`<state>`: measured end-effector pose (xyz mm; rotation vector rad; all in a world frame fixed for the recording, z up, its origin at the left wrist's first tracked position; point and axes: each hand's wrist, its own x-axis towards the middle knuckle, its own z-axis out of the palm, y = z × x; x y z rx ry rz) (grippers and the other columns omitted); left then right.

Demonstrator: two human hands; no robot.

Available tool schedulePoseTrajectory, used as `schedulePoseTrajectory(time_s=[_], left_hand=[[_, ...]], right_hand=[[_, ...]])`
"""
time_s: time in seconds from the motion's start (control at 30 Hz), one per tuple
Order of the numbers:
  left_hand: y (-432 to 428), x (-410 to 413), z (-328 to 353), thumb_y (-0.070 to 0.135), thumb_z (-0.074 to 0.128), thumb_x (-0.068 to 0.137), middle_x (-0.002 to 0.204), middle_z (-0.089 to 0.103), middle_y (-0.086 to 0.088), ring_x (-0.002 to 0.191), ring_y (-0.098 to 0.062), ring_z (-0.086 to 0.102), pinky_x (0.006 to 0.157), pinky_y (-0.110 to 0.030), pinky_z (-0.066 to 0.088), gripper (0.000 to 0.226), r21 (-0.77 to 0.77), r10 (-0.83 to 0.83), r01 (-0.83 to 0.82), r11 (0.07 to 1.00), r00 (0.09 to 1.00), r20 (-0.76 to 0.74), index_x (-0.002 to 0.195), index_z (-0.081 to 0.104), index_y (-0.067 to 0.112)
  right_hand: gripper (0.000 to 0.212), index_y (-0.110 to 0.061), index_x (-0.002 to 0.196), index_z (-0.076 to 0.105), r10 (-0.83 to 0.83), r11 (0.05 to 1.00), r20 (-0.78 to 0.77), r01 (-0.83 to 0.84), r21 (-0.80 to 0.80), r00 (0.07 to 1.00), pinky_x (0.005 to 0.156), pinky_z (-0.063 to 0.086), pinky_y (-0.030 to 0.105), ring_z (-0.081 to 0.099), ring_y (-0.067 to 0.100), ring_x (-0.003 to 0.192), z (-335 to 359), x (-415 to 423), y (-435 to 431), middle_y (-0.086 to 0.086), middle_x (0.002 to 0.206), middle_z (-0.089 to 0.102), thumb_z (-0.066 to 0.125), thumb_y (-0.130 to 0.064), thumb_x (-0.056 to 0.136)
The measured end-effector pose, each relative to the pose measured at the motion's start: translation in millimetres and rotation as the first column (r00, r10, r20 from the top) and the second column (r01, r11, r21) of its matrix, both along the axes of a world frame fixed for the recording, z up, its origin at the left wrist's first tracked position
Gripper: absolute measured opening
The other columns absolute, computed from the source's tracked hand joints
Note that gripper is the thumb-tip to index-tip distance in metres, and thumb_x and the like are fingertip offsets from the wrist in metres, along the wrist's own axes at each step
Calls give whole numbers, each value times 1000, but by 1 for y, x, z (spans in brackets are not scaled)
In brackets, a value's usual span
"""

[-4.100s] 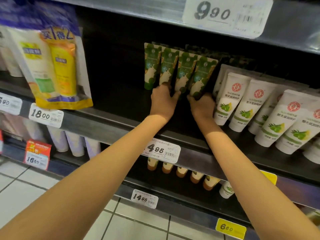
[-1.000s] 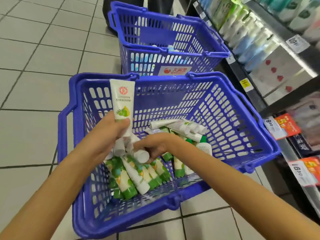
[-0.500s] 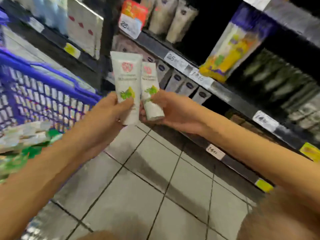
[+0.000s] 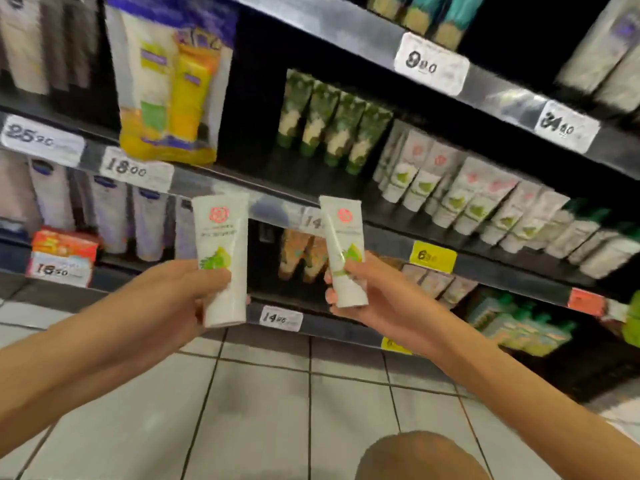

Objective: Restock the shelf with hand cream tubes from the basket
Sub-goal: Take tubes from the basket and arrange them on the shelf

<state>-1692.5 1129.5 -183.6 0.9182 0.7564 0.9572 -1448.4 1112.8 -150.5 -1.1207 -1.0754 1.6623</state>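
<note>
My left hand (image 4: pixel 187 292) grips a white hand cream tube (image 4: pixel 221 244) with a red round logo and green fruit print, held upright with the cap down. My right hand (image 4: pixel 367 292) grips a second matching tube (image 4: pixel 344 244), tilted slightly left. Both tubes hang in the air in front of the shelf (image 4: pixel 433 237). On that shelf, up and to the right, stand rows of the same white tubes (image 4: pixel 464 199), and left of them a row of dark green tubes (image 4: pixel 332 129). The basket is out of view.
A yellow and white twin pack (image 4: pixel 166 91) hangs at the upper left over the 18.00 price tag (image 4: pixel 135 169). Lower shelves carry lilac tubes (image 4: pixel 114 216) and orange tubes (image 4: pixel 301 251). My knee (image 4: pixel 415 459) shows at the bottom over the tiled floor (image 4: pixel 263 403).
The view has swung from the basket up to the shelf. Both hands, each holding a white tube lifted from the basket, have moved apart and risen towards the shelf.
</note>
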Motion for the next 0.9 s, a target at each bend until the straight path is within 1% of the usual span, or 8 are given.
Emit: schedulePoseTrajectory(time_s=[0.07,0.2,0.3,0.4,0.5,0.67,0.73,0.9], left_hand=[[6,23,13,13,56,62,80,74,-7,74,-14,72,53,-20,55,24,22,-58,59,998,997,-48,75,74,5],[31,91,51,17,62,70,108,70,-1,97,-14,68,71,-20,56,45,81,-166,181,980,972,-168,115,58,15],[54,152,73,15,58,87,120,63,4,106,-11,62,85,-22,52,39,224,-85,169,960,937,-339,125,52,20],[71,199,81,9,56,89,121,58,5,108,-7,57,78,-12,49,40,362,2,154,919,919,-395,129,48,15],[85,229,72,6,55,89,122,57,-4,111,-14,56,81,-17,49,39,394,123,41,918,916,-383,127,47,8],[116,258,55,4,57,88,130,54,-10,122,-21,50,103,-35,42,45,437,170,57,898,870,-463,130,43,7],[125,266,53,3,57,87,130,54,-12,123,-23,49,105,-40,40,44,473,208,52,880,852,-481,129,44,6],[136,275,47,4,57,87,130,53,-11,124,-22,48,97,-25,38,44,547,284,53,836,810,-513,129,43,7]], right_hand=[[36,-19,119,49,-61,997,-12,62,42,998,71,54,30,65,18,78,-3,21,5,5,91,66,57,-18,84],[56,-23,130,46,-149,978,40,141,156,988,83,53,26,63,13,107,4,66,6,-3,119,66,63,-28,76],[48,-24,127,49,-295,925,26,279,259,955,76,52,18,63,10,107,16,100,6,-1,119,65,62,-26,80],[31,-23,116,54,-530,786,60,464,408,846,77,52,18,64,5,99,25,130,13,-4,111,67,60,-13,87],[26,-15,110,55,-736,611,107,587,531,669,73,49,14,62,-2,87,26,149,31,0,104,65,60,-7,87],[31,-10,113,58,-797,592,370,496,635,478,69,40,-1,55,5,94,15,161,69,3,111,64,66,-14,84],[34,-6,117,57,-797,595,399,475,648,453,63,35,-8,53,4,93,13,161,79,6,111,65,65,-12,84],[33,-5,116,57,-830,548,385,463,697,403,74,36,1,58,15,103,13,156,89,9,113,65,64,-12,85]])
